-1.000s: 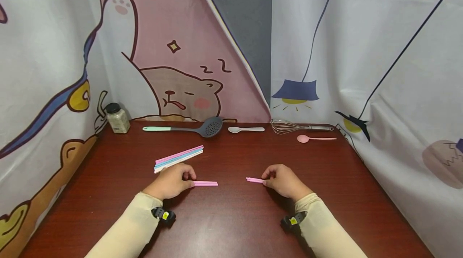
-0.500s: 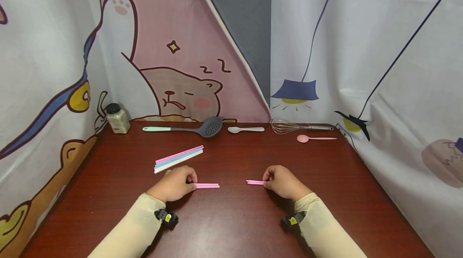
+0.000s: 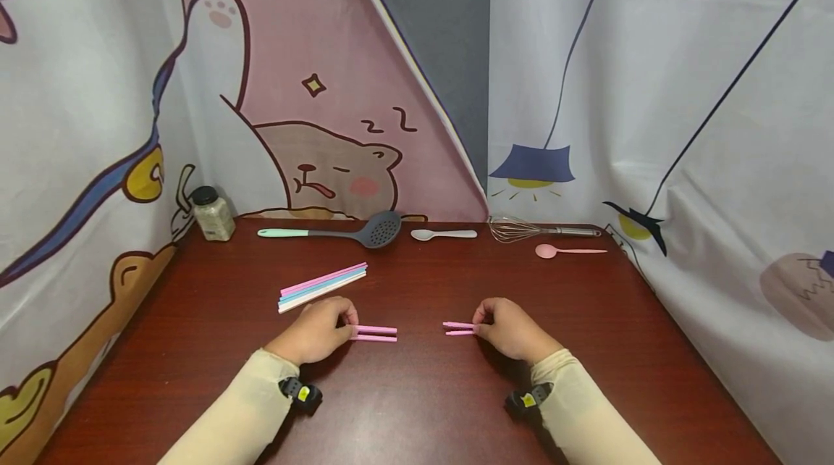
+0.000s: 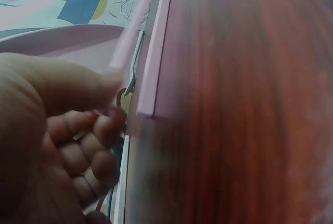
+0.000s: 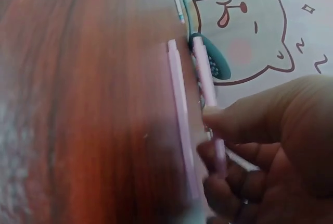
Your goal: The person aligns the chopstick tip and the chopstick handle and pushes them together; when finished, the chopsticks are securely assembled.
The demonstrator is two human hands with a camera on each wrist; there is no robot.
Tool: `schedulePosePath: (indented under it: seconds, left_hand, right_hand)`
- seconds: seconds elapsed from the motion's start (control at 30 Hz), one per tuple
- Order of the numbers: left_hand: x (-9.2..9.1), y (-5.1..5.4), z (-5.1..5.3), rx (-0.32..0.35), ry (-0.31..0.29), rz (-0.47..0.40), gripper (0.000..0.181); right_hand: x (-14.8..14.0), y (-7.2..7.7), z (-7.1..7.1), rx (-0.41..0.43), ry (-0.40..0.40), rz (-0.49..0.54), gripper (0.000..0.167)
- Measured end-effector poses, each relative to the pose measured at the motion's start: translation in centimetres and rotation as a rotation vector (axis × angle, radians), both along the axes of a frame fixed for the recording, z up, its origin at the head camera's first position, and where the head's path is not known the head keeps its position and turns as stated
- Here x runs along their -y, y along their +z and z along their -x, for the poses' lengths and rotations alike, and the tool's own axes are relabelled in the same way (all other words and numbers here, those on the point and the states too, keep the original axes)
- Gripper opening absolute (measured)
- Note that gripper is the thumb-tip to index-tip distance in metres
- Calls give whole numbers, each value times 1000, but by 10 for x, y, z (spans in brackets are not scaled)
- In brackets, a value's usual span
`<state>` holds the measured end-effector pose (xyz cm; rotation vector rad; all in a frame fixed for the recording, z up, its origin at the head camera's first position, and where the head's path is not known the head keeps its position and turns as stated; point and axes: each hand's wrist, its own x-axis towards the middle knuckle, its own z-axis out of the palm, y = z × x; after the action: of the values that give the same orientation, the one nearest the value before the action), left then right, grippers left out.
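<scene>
Thumb and fingers of my left hand [image 3: 316, 331] pinch a short pink stick [image 4: 130, 31], blurred in the left wrist view. Just below it, a second pink stick [image 4: 155, 52] with flat sides lies on the table, apart from the held one. My right hand [image 3: 515, 327] also pinches a pink stick [image 5: 206, 78], whose end steps down to a narrower stub. Beside that lies another pink stick [image 5: 180, 109] with a similar stub, resting on the table. Both held sticks point inward, with a gap between their ends. Fingertips hide the gripped parts.
Pink, blue and white long sticks [image 3: 322, 287] lie together beyond my left hand. Along the back stand or lie a jar [image 3: 213, 215], a skimmer [image 3: 378, 230], a white spoon [image 3: 443, 234], a whisk [image 3: 541, 229] and a pink spoon [image 3: 550, 251]. Printed curtains border the table.
At each hand the two pink sticks, close together before, have parted into a separate pair. My left hand has shifted slightly right and toward me; the right hand barely moves.
</scene>
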<state>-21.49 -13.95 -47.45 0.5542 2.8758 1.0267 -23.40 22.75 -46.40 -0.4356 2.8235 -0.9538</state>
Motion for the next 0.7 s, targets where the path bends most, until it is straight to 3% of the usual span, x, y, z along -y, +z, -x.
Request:
schedulePosePath:
  seconds: [0.27,0.5,0.7]
  left_hand:
    - [-4,2,-2,-32,-49,-233,11]
    - [-12,10,-7,-70,-20,-317,11]
    - [-17,14,-10,-91,-65,-412,9]
  right_hand:
    - [11,10,-7,-90,84,185,11]
    - [25,23,-20,-185,124,308,15]
    - [30,28,-24,-230,135,345,18]
